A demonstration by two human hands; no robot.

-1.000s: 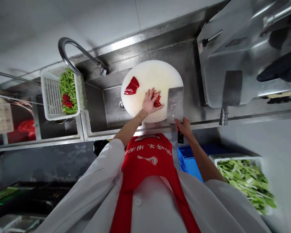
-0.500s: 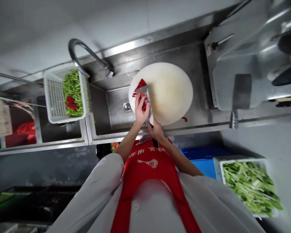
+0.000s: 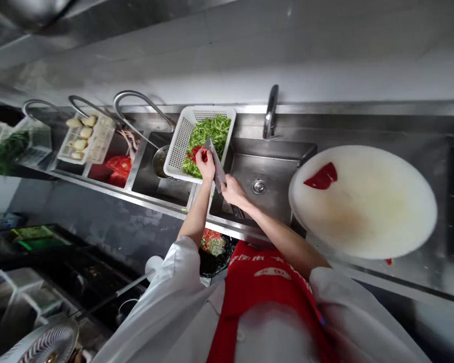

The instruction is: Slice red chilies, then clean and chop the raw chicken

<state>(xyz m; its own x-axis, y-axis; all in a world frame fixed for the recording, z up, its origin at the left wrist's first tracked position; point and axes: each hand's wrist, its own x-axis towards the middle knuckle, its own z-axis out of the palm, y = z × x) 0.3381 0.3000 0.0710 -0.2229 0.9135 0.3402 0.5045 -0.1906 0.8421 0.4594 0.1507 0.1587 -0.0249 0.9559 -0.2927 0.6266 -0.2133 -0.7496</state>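
Observation:
My right hand (image 3: 233,191) is closed round the handle of a cleaver (image 3: 217,164), whose blade points up and away over the rim of a white plastic basket (image 3: 176,146). Beside the blade, my left hand (image 3: 206,164) is over the basket, its fingers curled at some red pepper strips (image 3: 196,151). Shredded green vegetable (image 3: 215,128) fills much of the basket under and behind the hands. A larger red pepper piece (image 3: 321,176) lies on the round white cutting board (image 3: 378,201) to the right.
A sink basin (image 3: 276,166) with a drain lies between basket and board, with a faucet (image 3: 271,113) behind. To the left are more sinks and a crate (image 3: 98,138) of pale peeled vegetables. Below the counter edge is a black container (image 3: 215,259) of chopped food.
Both hands and the cleaver have moved left from the cutting board to the basket, carrying cut red pepper. The larger pepper piece stays on the board. The view has shifted left.

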